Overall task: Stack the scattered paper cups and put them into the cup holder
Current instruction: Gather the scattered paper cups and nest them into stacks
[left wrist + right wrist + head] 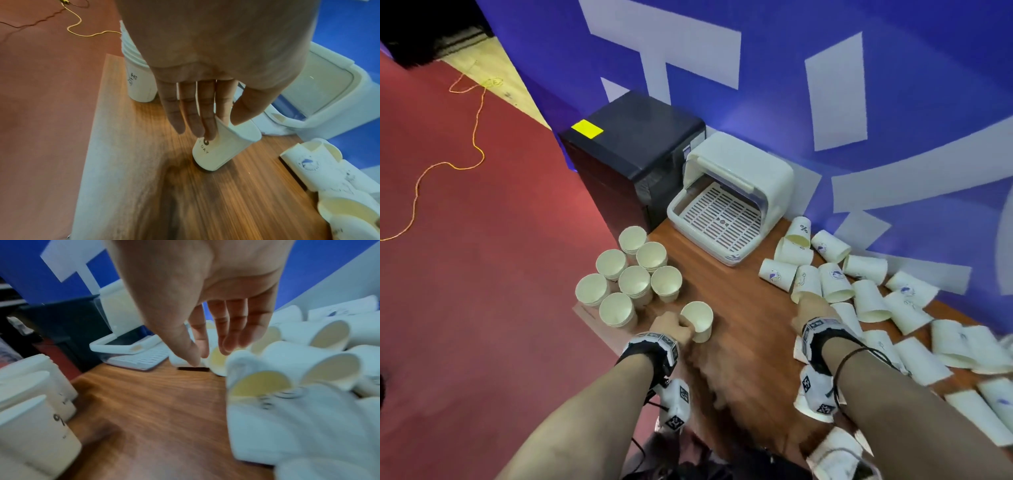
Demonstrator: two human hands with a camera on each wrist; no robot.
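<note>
My left hand [686,330] pinches the rim of a single upright white paper cup [698,322], thumb inside and fingers outside; in the left wrist view this cup [218,151] stands tilted on the wooden table under the left hand [221,128]. My right hand [806,303] reaches into the pile of scattered cups [873,298] lying on their sides. In the blurred right wrist view the right hand [209,353] has straight fingers spread around a lying cup [217,361] without gripping it. The white cup holder [722,212] stands open at the back.
Several stacks of upright cups [633,274] crowd the table's left edge. A black cabinet [633,147] stands behind them, against a blue wall [893,85]. Bare wood [739,325] lies between my hands. An orange cable [448,164] runs over the red floor.
</note>
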